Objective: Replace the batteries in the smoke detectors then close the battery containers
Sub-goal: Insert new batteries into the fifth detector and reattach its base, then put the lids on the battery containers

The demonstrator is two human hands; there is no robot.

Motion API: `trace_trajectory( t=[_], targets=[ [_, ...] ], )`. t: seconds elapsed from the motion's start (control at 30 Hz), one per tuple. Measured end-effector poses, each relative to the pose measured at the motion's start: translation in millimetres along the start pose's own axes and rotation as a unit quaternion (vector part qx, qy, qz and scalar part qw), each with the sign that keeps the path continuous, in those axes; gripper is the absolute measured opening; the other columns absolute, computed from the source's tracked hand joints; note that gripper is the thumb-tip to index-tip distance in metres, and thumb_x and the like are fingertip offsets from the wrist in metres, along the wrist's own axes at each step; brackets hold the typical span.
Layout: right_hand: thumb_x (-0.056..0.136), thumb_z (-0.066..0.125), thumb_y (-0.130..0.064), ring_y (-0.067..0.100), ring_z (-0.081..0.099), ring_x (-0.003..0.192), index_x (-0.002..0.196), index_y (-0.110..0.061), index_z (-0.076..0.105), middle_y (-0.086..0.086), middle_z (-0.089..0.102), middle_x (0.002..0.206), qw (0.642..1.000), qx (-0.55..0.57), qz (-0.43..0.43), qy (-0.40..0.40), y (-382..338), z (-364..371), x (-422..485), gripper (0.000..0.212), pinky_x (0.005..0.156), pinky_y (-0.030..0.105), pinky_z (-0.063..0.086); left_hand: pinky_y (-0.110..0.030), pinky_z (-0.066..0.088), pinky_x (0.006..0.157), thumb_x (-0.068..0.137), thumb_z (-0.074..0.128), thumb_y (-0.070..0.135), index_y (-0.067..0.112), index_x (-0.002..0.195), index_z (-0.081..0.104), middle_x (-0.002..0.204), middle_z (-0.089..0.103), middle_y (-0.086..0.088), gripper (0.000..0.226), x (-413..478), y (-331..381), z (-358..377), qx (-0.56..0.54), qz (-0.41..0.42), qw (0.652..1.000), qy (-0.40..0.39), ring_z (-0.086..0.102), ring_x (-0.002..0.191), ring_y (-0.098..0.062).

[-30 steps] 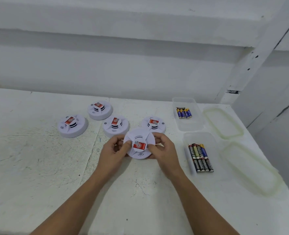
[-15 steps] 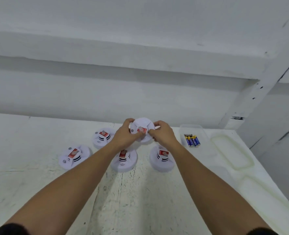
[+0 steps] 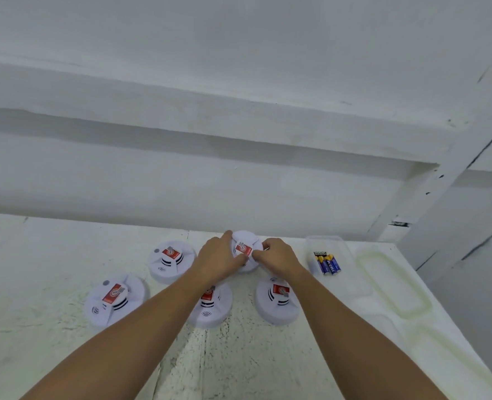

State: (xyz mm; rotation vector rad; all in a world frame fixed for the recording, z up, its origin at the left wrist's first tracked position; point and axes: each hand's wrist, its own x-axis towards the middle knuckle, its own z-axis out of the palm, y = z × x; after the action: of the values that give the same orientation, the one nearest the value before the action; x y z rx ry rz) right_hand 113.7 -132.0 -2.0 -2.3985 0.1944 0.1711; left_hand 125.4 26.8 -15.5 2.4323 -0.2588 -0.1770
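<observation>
I look down along both bare forearms, which reach forward over a scuffed white tabletop that ends at a plain white wall. My hands meet at the far side of the tabletop around one round white detector with a red label on its raised centre. My left hand grips its left rim, fingers curled over the edge and thumb near the label. My right hand pinches its right side, thumb and fingertips close against the label. I cannot tell whether this detector rests on the tabletop or is lifted just above it. Four more white detectors lie face up nearer to me, each with a red label and dark vent slots. The left detector sits well apart from my hands. The back detector lies just left of my left hand. The middle detector is partly hidden under my left forearm. The right detector lies between my forearms, touching my right wrist in this view. To the right of my right hand stands a clear open tub holding a few blue and yellow batteries lying side by side. Beside the tub, further right, a clear lid lies flat on the tabletop.
</observation>
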Motion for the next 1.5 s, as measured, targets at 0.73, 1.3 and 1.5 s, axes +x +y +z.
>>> trace_trajectory(
  t=[0.73, 1.3, 1.5],
  targets=[
    [0.088, 0.048, -0.012, 0.018, 0.055, 0.080, 0.090, -0.014, 0.064, 0.006, 0.061, 0.092, 1.000, -0.009, -0.006, 0.005, -7.7, -15.8, -35.5, 0.016, 0.062, 0.020, 0.038, -0.035, 0.043, 0.088, 0.084, 0.061, 0.039, 0.016, 0.135, 0.035, 0.127, 0.038, -0.017, 0.061, -21.7, 23.8, 1.3, 0.050, -0.043, 0.998, 0.006, 0.048, 0.112, -0.036],
    [0.089, 0.056, -0.015, 0.007, 0.056, 0.080, 0.100, -0.014, 0.068, -0.007, 0.062, 0.087, 0.949, 0.100, 0.032, 0.298, 137.7, -155.3, -155.3, 0.016, 0.064, 0.010, 0.039, -0.029, 0.041, 0.065, 0.082, 0.058, 0.016, 0.013, 0.087, 0.055, 0.080, 0.055, 0.000, 0.006, -77.4, 200.8, 99.6, -0.086, 0.246, 0.963, 0.074, 0.050, 0.075, -0.015],
    [0.087, 0.059, -0.016, 0.011, 0.056, 0.087, 0.105, -0.011, 0.066, 0.002, 0.066, 0.101, 0.945, 0.023, 0.141, 0.293, 222.2, -171.8, -193.9, 0.019, 0.074, 0.019, 0.039, -0.029, 0.039, 0.070, 0.083, 0.060, 0.029, 0.012, 0.107, 0.057, 0.096, 0.060, -0.005, 0.029, -87.0, 266.9, 159.5, 0.077, 0.331, 0.935, -0.104, 0.054, 0.092, -0.021]
  ],
)
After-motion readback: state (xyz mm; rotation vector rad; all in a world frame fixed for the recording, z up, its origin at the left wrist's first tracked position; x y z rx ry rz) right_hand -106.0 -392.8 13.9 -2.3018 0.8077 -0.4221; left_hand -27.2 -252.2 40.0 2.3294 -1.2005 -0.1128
